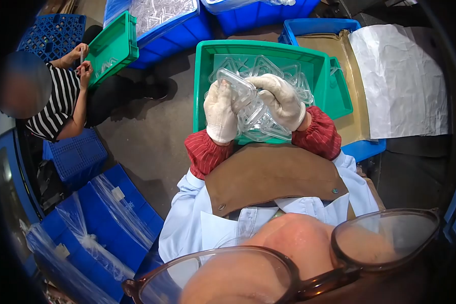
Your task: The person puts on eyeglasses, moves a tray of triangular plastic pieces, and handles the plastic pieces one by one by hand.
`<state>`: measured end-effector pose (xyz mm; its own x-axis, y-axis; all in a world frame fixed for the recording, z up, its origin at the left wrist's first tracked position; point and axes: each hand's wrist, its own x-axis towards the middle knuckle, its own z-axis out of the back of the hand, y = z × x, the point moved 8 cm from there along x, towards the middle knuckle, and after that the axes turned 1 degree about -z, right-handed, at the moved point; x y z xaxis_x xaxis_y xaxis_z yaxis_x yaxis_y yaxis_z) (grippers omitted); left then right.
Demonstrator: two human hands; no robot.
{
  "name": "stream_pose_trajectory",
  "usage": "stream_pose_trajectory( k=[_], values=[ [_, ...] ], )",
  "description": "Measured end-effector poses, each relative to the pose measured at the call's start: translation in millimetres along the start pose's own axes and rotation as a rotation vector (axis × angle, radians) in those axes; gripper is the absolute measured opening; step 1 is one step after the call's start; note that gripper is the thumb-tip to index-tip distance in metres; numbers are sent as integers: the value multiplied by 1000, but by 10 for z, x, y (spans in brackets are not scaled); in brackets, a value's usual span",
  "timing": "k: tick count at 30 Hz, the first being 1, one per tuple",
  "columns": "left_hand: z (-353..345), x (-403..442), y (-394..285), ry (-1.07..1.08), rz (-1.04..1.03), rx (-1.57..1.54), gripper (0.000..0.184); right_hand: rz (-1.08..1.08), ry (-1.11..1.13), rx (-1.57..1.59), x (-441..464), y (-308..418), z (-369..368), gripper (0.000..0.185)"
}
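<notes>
My left hand (221,112), in a white glove, is closed on a clear plastic piece (234,82) with an angled, frame-like outline. The thumb and fingertips of my right hand (282,100), also gloved, pinch the right side of the same piece. Both hands are over a green bin (201,71), where many similar clear triangular pieces (262,121) lie in a loose heap. My palms hide part of the held piece and some of the heap.
A smaller green tray (342,91) adjoins the bin on the right, near a blue crate (319,25) and a white sheet (400,81). At left, a person in a striped shirt (61,101) handles a piece over another green tray (129,38). Blue bins (182,35) stand behind.
</notes>
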<state>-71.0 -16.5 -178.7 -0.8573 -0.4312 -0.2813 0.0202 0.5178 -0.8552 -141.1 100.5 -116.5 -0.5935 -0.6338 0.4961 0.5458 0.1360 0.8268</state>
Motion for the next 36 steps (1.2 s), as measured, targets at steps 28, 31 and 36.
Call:
stream_pose_trajectory(
  k=[28, 31, 36],
  values=[
    [-91, -51, -30, 197, -39, 285, 20, -6, -29, -132, 58, 102, 82, 17],
    [-471, -271, 8, 360, -206, 475, 17, -245, -136, -196, 60, -209, 255, 19],
    [-162, 18, -17, 158, -89, 185, 14, -455, -69, 147, -63, -265, 272, 28]
  ],
)
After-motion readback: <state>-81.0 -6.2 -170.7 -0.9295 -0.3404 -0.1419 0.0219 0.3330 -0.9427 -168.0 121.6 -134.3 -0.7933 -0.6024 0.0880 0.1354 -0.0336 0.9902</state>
